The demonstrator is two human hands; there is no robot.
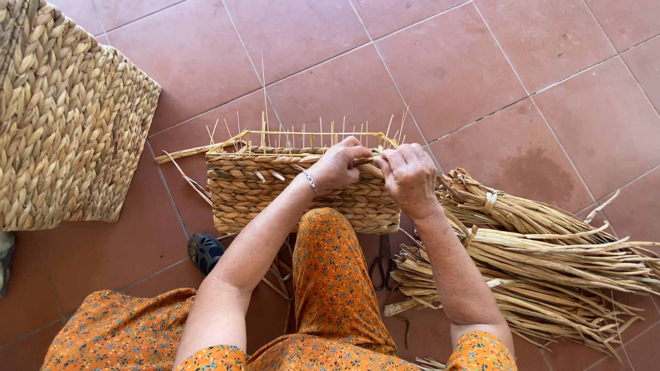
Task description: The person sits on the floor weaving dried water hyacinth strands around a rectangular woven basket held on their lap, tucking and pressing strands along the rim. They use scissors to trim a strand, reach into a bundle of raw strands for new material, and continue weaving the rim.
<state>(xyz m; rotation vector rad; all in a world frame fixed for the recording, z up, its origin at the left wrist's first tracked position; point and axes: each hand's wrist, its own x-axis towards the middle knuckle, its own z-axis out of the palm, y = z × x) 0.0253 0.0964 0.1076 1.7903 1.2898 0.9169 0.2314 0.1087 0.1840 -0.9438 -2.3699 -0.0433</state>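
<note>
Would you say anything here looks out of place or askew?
Mostly no. Loose strand ends stick out sideways from the left top corner of the half-woven basket, unlike the upright stakes. The left hand and right hand work its top edge.

Hidden and cut-off parts

Beside the half-woven basket [302,189], scissors [382,264] are lying half under the knee; the finished mat [65,117] is running off the left edge.
</note>
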